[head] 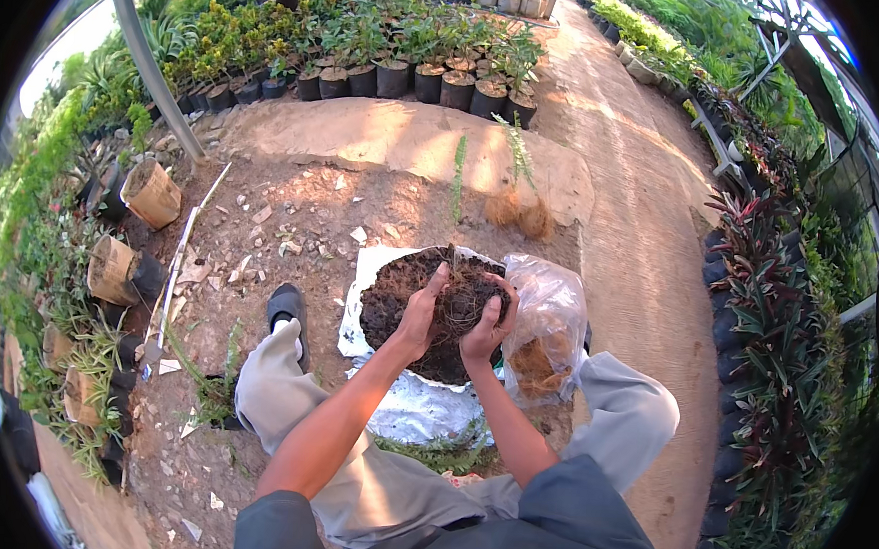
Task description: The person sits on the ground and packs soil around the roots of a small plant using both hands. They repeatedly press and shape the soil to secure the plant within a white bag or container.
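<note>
Between both palms, over a white sack [433, 415] of dark soil [391, 294], I hold a ball of soil and fine roots [469, 305]. My left hand [421, 309] presses against its left side. Around its right side curl the fingers of my right hand [490, 328]. A thin stem stands up at the ball's far edge, next to my left fingertips. Right of the sack sits a clear plastic bag [544, 323] with brown coir-like fibre [538, 368] inside. Beyond the sack, two fern plants [520, 156] lie with their roots wrapped in brown fibre balls [519, 213].
Another fern [217, 393] is by my left knee, and green fronds [439, 455] lie between my legs. Stones and broken tile pieces [241, 266] litter the ground. Bagged plants [389, 77] line the far side; a concrete path [641, 283] runs along the right. A metal post [154, 71] rises at left.
</note>
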{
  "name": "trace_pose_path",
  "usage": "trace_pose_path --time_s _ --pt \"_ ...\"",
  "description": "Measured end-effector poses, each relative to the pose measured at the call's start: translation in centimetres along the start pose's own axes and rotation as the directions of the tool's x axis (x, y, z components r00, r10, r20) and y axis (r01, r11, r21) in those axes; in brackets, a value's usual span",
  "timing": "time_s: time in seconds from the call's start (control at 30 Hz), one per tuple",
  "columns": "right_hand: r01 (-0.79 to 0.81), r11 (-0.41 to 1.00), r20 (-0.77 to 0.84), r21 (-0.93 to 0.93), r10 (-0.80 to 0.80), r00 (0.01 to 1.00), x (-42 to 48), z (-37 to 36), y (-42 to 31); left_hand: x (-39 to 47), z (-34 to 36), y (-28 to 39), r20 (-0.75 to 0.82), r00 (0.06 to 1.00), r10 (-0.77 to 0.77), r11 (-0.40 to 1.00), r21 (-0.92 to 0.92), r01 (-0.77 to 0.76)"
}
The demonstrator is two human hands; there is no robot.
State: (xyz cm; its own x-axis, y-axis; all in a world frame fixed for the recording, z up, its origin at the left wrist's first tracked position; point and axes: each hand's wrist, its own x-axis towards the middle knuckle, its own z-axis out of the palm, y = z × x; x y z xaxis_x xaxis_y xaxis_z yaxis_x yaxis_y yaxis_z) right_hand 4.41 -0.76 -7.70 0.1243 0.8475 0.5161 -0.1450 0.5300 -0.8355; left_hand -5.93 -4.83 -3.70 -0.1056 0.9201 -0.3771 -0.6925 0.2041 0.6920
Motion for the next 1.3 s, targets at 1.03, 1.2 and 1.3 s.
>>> trace_pose_path --time_s 1.03,1.2,1.3 --pt "0.327 0.912 0.345 -0.250 -0.232 0.910 0.7 -0.1 -3.0 0.7 -0.1 -0.2 0.003 1.000 -0.005 0.990 -0.144 0.005" --pt "0.464 0.813 0.366 -0.351 -0.338 0.867 0.3 -0.7 -1.6 0.4 0.3 -0.9 0.012 1.000 -0.020 0.998 -0.061 0.021" --pt "0.458 0.830 0.348 -0.319 -0.348 0.871 -0.2 -1.2 -0.6 0.2 0.0 -1.5 -0.029 1.000 0.010 1.000 0.029 -0.009"
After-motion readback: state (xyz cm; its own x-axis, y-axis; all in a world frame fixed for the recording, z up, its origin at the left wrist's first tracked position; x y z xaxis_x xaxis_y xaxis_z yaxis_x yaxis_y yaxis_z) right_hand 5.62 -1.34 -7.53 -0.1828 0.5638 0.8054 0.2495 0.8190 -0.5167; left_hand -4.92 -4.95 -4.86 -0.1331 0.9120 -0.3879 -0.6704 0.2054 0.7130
